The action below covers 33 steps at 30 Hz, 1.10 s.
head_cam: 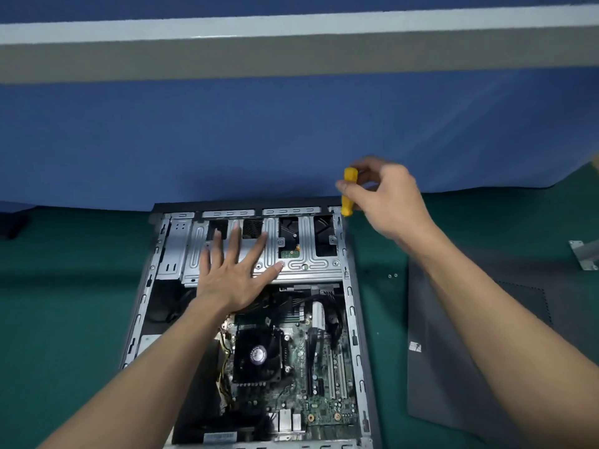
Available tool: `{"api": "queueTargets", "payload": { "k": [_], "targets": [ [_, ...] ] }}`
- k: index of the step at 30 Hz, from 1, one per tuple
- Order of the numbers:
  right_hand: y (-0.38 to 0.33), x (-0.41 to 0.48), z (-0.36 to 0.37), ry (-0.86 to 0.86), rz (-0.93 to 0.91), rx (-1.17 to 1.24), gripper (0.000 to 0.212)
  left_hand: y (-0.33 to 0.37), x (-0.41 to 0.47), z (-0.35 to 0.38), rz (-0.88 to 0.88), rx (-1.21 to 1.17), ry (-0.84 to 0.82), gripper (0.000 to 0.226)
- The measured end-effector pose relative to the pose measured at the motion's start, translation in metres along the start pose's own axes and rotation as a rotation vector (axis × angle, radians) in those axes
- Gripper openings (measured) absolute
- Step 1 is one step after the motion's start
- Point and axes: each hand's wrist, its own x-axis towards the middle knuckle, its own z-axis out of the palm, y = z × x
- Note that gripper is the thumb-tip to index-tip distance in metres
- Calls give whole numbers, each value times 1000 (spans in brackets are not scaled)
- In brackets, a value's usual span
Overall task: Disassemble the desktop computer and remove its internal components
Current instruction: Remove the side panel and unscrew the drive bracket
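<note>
Left hand (227,270) lies flat, fingers spread, on the drive cage (306,254); right hand (389,202) pinches a yellow screwdriver (348,189). The computer (351,319) lies open on the mat (64,303). Nearest, the motherboard (324,406) sits bare, so a dropped screw could land there. Further back, leaning on the cage might bind it. At the far corner, the hidden tip could slip.
</note>
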Motion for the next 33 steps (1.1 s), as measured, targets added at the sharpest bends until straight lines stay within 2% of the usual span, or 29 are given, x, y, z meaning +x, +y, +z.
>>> {"api": "queueTargets", "payload": {
  "k": [3,9,24,27,31,33],
  "targets": [
    [-17,0,23,-29,-97,-9,9,-2,3,-4,10,-40,-87,75],
    [-20,0,65,-177,-256,-192,9,-6,9,-15,17,-105,-259,78],
    [-18,6,83,-255,-325,-304,8,-5,11,-15,1,-98,-296,76],
    [-29,10,81,-308,-375,-516,17,-4,11,-16,-2,-93,-294,76],
    [-54,21,81,-423,-316,-914,29,-4,11,-16,-3,-85,-287,77],
    [-67,28,84,-516,-292,-1010,32,-3,11,-16,-1,-81,-286,78]
  ]
}}
